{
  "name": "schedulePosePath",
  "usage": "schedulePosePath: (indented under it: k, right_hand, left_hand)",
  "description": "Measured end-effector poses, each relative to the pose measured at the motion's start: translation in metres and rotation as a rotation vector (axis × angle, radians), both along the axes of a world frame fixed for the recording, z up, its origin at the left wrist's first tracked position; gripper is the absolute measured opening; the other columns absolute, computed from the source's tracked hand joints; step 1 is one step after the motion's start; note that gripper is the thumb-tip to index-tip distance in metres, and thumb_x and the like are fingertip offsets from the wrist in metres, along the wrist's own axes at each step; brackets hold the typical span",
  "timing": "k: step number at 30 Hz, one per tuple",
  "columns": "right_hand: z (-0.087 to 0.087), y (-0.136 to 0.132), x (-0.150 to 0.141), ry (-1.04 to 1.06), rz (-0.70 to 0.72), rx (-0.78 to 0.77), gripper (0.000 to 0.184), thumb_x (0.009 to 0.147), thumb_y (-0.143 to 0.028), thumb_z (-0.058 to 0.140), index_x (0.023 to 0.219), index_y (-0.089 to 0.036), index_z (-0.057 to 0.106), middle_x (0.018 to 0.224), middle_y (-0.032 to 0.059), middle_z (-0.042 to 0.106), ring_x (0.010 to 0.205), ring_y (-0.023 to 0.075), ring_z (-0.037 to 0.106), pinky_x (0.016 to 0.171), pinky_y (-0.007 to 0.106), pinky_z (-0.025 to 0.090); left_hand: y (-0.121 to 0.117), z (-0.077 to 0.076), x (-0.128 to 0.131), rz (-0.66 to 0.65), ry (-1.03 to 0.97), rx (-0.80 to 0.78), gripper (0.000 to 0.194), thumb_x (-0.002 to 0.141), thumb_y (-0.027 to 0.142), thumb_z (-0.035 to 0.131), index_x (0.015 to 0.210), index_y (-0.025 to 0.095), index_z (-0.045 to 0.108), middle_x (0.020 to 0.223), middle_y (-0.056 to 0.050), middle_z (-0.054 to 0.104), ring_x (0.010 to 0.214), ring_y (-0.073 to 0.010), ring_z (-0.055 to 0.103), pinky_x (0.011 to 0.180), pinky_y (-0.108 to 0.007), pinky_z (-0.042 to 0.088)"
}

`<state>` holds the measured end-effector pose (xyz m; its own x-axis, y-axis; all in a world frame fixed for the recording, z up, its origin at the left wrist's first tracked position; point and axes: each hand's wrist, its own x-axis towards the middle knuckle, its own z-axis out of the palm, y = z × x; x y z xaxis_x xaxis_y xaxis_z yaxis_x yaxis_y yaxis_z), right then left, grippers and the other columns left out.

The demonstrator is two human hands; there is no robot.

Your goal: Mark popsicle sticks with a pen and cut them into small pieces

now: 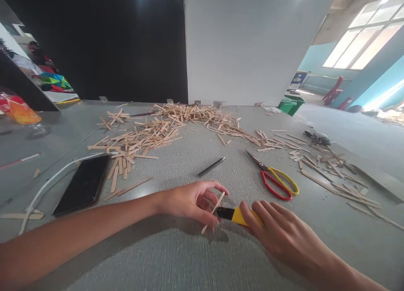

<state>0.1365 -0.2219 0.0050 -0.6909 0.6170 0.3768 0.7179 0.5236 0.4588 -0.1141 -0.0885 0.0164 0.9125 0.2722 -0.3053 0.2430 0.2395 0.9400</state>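
Observation:
Near the front middle of the table, my left hand (195, 204) is closed on a thin wooden stick (217, 203), which it holds tilted between thumb and fingers. From the right, my right hand (277, 228) wraps round the yellow handle of a utility knife (239, 216). The knife's dark front end meets the stick close to my left fingers; the exact contact of the blade is hard to make out. A dark pen (211, 166) lies just beyond my hands. To its right rest scissors (276, 177) with one red and one yellow handle.
A heap of wooden sticks (151, 133) spreads across the back of the table. More sticks and scraps (334, 169) lie at right. A black phone (83, 183) with a white cable (47, 183) sits at left, near a plastic bottle (20, 110). Black and white panels (246, 46) rise behind.

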Motion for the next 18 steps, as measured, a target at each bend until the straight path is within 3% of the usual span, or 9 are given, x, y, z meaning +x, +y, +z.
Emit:
schedulePosePath:
  k: [6,10,18]
  right_hand:
    - [0.004,0.001,-0.005,-0.004,0.055,-0.058,0.03,0.098,-0.006,0.043,0.121,-0.004,0.062,0.079,0.005,0.063,0.064,0.0213,0.062,0.057,0.039,0.042]
    - [0.003,0.002,-0.004,-0.031,0.07,-0.048,0.028,0.096,-0.004,0.046,0.118,-0.005,0.063,0.077,0.003,0.06,0.061,0.0208,0.06,0.055,0.039,0.039]
    - [0.013,0.008,0.002,0.016,0.098,-0.017,0.021,0.103,-0.007,0.043,0.109,-0.009,0.063,0.072,-0.0001,0.058,0.054,0.0181,0.055,0.053,0.037,0.037]
  left_hand:
    - [0.002,-0.006,0.001,-0.122,0.01,-0.031,0.053,0.078,0.035,0.09,0.118,0.025,0.056,0.093,-0.001,0.069,0.07,-0.0143,0.071,0.064,-0.024,0.054]
    - [0.002,-0.01,0.001,-0.128,0.0,-0.046,0.049,0.077,0.027,0.089,0.104,0.025,0.048,0.092,0.001,0.068,0.068,-0.0123,0.068,0.057,-0.021,0.056]
    - [0.002,-0.01,0.003,-0.098,-0.052,-0.114,0.051,0.078,0.026,0.088,0.099,0.025,0.042,0.093,0.003,0.065,0.065,-0.0114,0.07,0.052,-0.019,0.058]
